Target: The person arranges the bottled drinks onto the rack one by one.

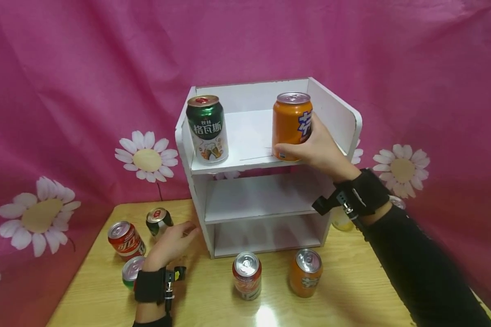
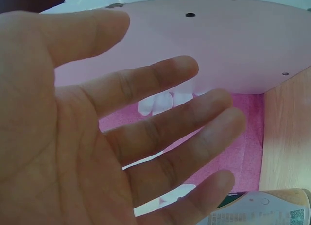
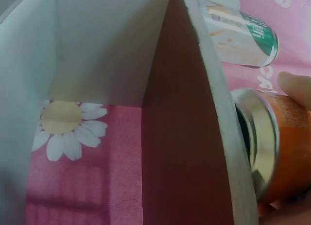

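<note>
My right hand (image 1: 321, 147) grips an orange soda can (image 1: 288, 122) at the front right of the white shelf unit's top board (image 1: 249, 131). In the right wrist view part of the can's base (image 3: 262, 142) shows beside the board's front edge; whether it bears on the board I cannot tell. A green-and-white can (image 1: 206, 129) stands at the top board's left end. My left hand (image 1: 172, 245) is beside the unit's lower left side, fingers extended and holding nothing in the left wrist view. Nearest to it is a dark can with a gold top (image 1: 158, 220), partly hidden.
On the wooden table (image 1: 204, 299) stand a red can (image 1: 127, 240) and a green can (image 1: 132, 270) at left. Before the unit are a red-and-silver can (image 1: 247, 277) and another orange can (image 1: 306, 274). A partly hidden clear container (image 1: 343, 220) is at right, a pink flowered curtain (image 1: 245, 41) behind.
</note>
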Demonstrator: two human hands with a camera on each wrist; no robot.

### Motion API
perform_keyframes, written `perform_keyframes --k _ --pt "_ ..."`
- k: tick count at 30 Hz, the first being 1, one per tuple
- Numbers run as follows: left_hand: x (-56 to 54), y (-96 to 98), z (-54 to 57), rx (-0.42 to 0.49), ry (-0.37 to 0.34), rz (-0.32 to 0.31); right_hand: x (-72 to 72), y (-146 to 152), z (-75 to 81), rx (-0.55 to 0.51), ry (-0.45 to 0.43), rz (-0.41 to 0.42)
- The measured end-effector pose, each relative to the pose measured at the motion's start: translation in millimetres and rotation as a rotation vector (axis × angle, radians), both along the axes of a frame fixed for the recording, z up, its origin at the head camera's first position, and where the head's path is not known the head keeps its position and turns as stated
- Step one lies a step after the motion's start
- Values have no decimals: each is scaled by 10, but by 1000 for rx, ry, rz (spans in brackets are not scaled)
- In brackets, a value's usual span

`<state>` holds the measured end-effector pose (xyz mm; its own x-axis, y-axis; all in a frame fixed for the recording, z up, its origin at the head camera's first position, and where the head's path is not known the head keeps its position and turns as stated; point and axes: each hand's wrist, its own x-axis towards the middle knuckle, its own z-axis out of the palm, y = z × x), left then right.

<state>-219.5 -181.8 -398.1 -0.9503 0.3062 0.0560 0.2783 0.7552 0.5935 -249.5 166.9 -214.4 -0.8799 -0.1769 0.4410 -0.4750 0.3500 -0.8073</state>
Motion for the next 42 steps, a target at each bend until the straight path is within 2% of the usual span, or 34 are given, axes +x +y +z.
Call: perform_keyframes --k 13,20,27,34,42 --pt "27 -25 4 24 27 -4 -87 -97 23 42 -63 45" --pt "34 -20 8 16 -15 10 -152 -174 27 88 -92 36" --pt "11 -12 2 25 -9 12 -209 -265 45 73 -95 32" --pt "-20 28 -5 32 -11 -11 -222 -266 37 48 -107 31" --pt "-5 15 -28 27 19 -19 -218 -279 17 88 -112 37"
